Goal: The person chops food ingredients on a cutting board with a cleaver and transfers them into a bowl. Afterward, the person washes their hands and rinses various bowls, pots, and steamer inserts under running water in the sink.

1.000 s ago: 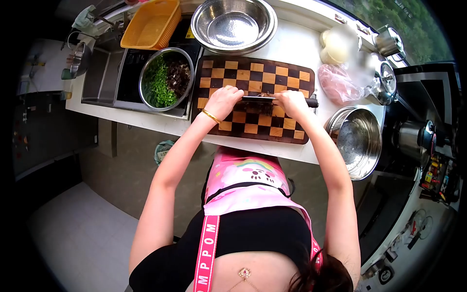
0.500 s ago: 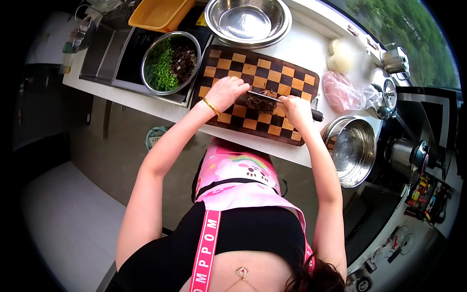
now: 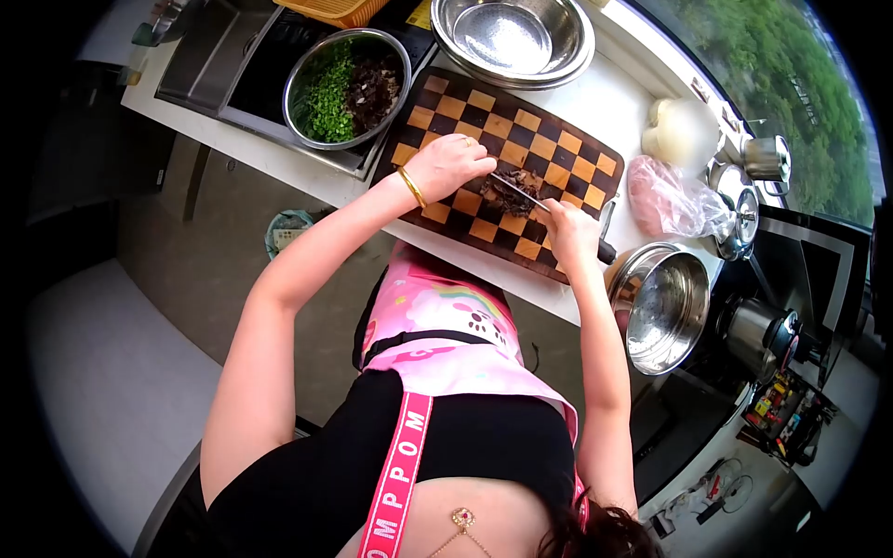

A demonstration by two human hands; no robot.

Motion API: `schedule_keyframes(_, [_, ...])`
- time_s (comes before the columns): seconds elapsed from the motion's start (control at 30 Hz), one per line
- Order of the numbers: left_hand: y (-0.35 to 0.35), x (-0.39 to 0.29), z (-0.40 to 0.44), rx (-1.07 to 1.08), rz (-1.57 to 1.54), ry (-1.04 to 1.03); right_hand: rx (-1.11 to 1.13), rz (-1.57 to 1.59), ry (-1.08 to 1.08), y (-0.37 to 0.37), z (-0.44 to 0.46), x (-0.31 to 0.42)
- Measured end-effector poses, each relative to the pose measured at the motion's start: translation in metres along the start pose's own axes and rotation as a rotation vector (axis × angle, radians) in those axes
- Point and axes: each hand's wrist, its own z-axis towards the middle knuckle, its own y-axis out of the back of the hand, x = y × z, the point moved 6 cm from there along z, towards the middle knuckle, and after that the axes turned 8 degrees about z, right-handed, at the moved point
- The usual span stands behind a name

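A knife (image 3: 519, 192) with a black handle lies across a heap of dark chopped food (image 3: 509, 197) on a checkered wooden cutting board (image 3: 437, 90). My left hand (image 3: 450, 162), a gold bangle at its wrist, pinches the front end of the blade. At the other end, my right hand (image 3: 569, 232) is closed on the knife near its handle, which shows beyond the hand. Behind the board's left side, a steel bowl (image 3: 296, 119) holds chopped greens (image 3: 329, 104) and dark shredded food (image 3: 374, 93).
Nested steel bowls (image 3: 512, 42) stand behind the board. On the right are a plastic bag (image 3: 668, 200), a pale round thing (image 3: 681, 135), a steel pot (image 3: 660, 307) and lidded pots (image 3: 755, 325). A sink (image 3: 209, 56) and an orange basket (image 3: 339, 9) are at the left.
The view has turned, so the board and knife appear more tilted. Both hands remain on the knife, whose blade now shows as a thin line over the dark food.
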Motion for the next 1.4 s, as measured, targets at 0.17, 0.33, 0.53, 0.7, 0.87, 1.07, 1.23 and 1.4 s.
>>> schedule_keyframes(0.17, [-0.023,-0.001,-0.014,0.042,-0.035,0.026,0.010,-0.010,0.039,-0.032,-0.008,-0.007])
schedule_keyframes(0.33, [-0.027,0.000,-0.014,0.096,-0.014,0.031,-0.014,0.022,0.060,-0.023,-0.006,-0.004])
schedule_keyframes(0.53, [-0.010,-0.003,-0.015,0.052,-0.010,0.012,0.007,0.045,0.017,-0.014,-0.014,0.007])
schedule_keyframes(0.7, [-0.019,-0.007,-0.023,0.085,-0.038,0.011,0.039,0.020,-0.021,-0.035,-0.018,0.001])
schedule_keyframes(0.87, [-0.012,-0.001,-0.014,0.091,-0.039,0.005,-0.010,0.064,-0.022,-0.024,-0.020,0.007])
schedule_keyframes(1.07, [-0.023,0.002,-0.022,0.107,-0.079,-0.051,-0.005,0.031,-0.078,-0.042,-0.024,0.009])
schedule_keyframes(1.23, [-0.017,0.004,-0.010,0.094,-0.065,-0.099,-0.085,0.056,-0.075,-0.025,-0.025,0.012])
schedule_keyframes(1.4, [-0.025,0.004,0.006,0.091,-0.055,-0.095,-0.064,-0.018,-0.133,-0.032,-0.019,-0.001])
